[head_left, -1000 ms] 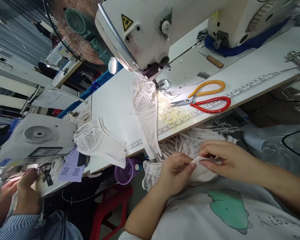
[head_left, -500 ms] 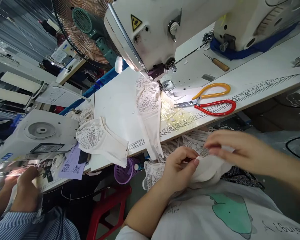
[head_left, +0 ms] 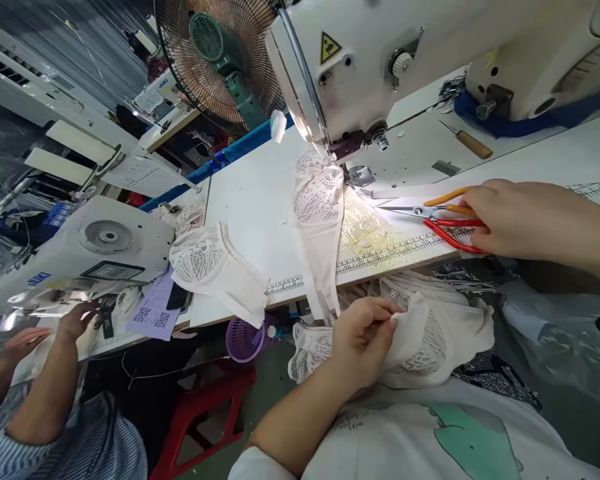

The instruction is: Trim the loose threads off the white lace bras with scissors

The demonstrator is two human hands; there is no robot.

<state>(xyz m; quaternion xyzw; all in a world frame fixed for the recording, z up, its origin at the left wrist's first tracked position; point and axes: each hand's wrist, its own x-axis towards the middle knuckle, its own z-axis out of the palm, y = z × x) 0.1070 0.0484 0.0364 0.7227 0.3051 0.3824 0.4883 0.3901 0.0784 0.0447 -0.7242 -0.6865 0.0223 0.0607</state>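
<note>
Head view: left hand (head_left: 365, 341) pinches the white garment (head_left: 433, 340) at the near side of the table (head_left: 260, 193); right hand (head_left: 505, 219) curls round the scissors (head_left: 418, 211) (tips pointing left). Best hold the garment taut, tips clear.

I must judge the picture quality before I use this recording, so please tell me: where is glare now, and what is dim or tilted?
Head view: strong light beneath the near sewing machine, glints on the yellow film; head view: the corner left of the fan is dimmer; head view: the table runs slantwise; head view: the scissors at the right hand have clear outlines.
</note>
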